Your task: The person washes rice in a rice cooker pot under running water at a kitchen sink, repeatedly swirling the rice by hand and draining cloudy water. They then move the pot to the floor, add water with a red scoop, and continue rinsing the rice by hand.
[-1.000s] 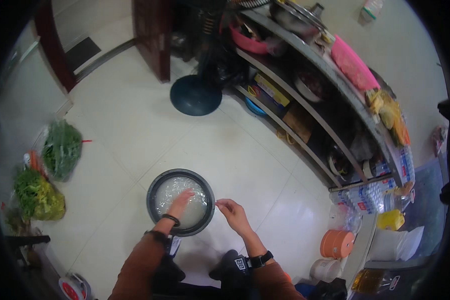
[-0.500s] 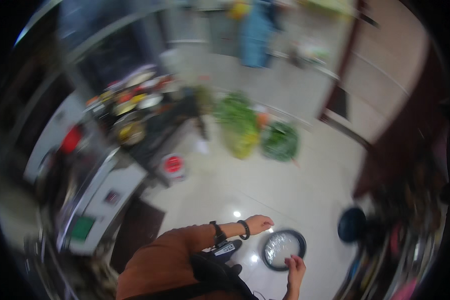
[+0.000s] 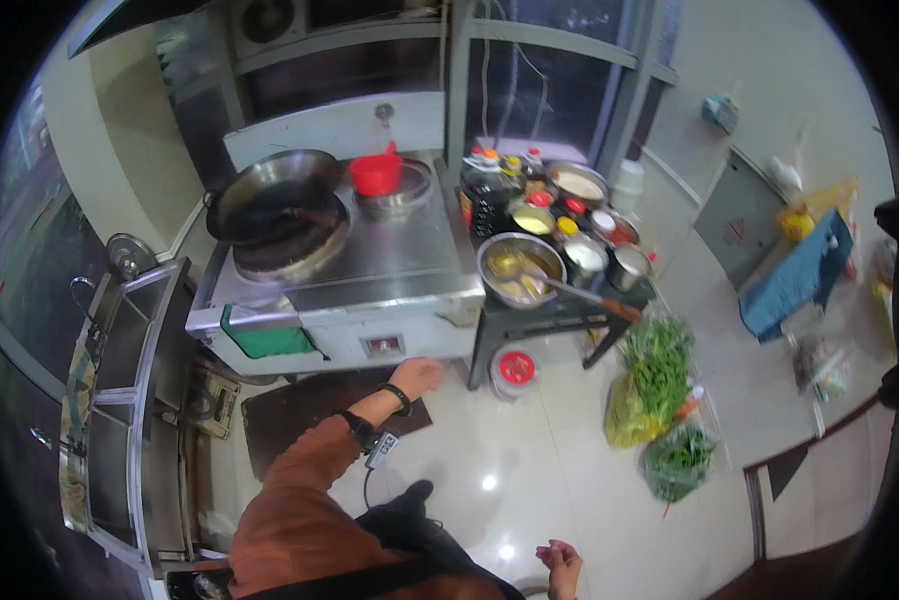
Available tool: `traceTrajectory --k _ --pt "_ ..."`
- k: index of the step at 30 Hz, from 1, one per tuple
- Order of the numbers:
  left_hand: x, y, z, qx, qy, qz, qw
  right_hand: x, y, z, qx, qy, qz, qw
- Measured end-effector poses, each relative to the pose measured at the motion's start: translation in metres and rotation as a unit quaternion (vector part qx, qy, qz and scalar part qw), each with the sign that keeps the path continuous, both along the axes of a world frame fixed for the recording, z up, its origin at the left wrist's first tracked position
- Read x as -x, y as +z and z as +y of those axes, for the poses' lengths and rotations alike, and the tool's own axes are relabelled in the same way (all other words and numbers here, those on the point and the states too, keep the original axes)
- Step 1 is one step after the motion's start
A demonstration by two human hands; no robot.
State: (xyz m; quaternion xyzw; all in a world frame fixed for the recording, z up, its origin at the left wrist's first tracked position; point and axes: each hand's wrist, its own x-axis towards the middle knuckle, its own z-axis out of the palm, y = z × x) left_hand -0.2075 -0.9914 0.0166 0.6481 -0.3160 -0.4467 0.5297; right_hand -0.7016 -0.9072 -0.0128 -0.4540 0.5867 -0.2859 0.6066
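Observation:
My left hand (image 3: pixel 417 377) is held out in front of the stove, above a dark floor mat (image 3: pixel 285 420). Its fingers are loosely stretched and nothing shows in them. The wrist bears a black bracelet and a watch. Low in the view, my right hand (image 3: pixel 562 568) hangs over the pale tiled floor (image 3: pixel 490 515) with its fingers curled in and nothing visible between them. A pale sliver of something at the lower edge beside it is too cut off to name. The steel stove (image 3: pixel 400 245) is nearest my left hand, carrying a large wok (image 3: pixel 275 195) and a red ladle-like scoop (image 3: pixel 376 174).
A low black table (image 3: pixel 480 345) holds oil bottles, seasoning bowls and a steel bowl (image 3: pixel 521 268) with a ladle. Beneath stands a red-lidded tub (image 3: pixel 518 368). Bagged leafy greens (image 3: pixel 660 360) lie on the floor at right. A steel sink (image 3: pixel 115 435) lines the left.
The view has swung left toward the stove, now sharp. The dark-rimmed, film-covered round container near my right hand has gone from sight. My left hand now appears before the stove.

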Motion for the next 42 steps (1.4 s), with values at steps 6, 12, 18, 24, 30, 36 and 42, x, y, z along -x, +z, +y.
traceTrajectory --k 6,12,18,24,30,36,42 --pt "-0.134 0.028 -0.052 0.012 0.155 0.057 0.986 -0.133 -0.003 -0.081 -0.02 0.084 -0.059 0.994" --pt "-0.192 0.067 -0.186 0.138 0.247 0.181 0.942 -0.208 0.024 -0.145 -0.019 0.182 -0.041 0.982" --pt "-0.293 0.076 -0.254 0.027 0.305 -0.249 0.919 -0.26 0.02 -0.21 -0.01 0.212 -0.021 0.977" --pt "-0.389 0.089 -0.3 -0.195 0.301 -0.385 0.851 -0.295 -0.004 -0.222 -0.038 0.201 -0.024 0.979" --pt "-0.472 0.067 -0.356 -0.268 0.238 -0.417 0.835 -0.324 -0.033 -0.201 -0.058 0.117 0.03 0.991" --pt "-0.536 0.029 -0.391 -0.31 0.199 -0.476 0.799 -0.377 -0.029 -0.181 -0.089 0.107 0.01 0.99" --pt "-0.586 0.019 -0.397 -0.128 0.305 -0.454 0.827 -0.42 -0.001 -0.2 -0.057 0.087 0.036 0.994"
